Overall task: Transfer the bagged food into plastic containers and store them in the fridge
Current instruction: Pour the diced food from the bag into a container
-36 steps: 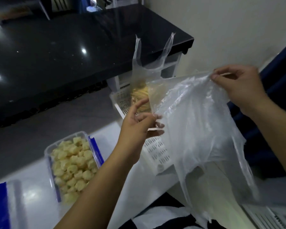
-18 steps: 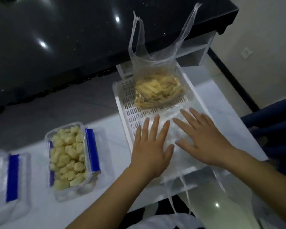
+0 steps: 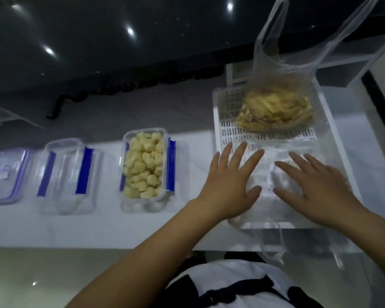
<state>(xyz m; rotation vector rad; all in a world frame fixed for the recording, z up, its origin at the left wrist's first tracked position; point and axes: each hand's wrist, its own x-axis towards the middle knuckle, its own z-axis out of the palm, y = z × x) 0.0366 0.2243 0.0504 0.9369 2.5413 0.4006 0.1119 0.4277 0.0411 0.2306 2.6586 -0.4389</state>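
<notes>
An empty clear plastic bag [image 3: 267, 172] lies flat in the near half of a white perforated tray [image 3: 222, 121]. My left hand [image 3: 229, 183] and my right hand [image 3: 316, 187] press flat on it with straight, spread fingers. At the tray's far end stands a clear bag of yellow strip-shaped food [image 3: 276, 110], its handles sticking up. Left of the tray, a clear container filled with pale yellow chunks [image 3: 145, 165] sits open on its blue-clipped lid.
An empty clear container with blue clips [image 3: 65, 172] and a separate lid [image 3: 7, 176] lie further left on the white counter [image 3: 98, 227]. A dark glossy table [image 3: 120, 41] runs along the back. Another clear bag's edge [image 3: 2, 116] shows at far left.
The empty bag, held up in the air between both hands a second ago, now lies flat in the tray under both palms. The view has swung left, showing more containers.
</notes>
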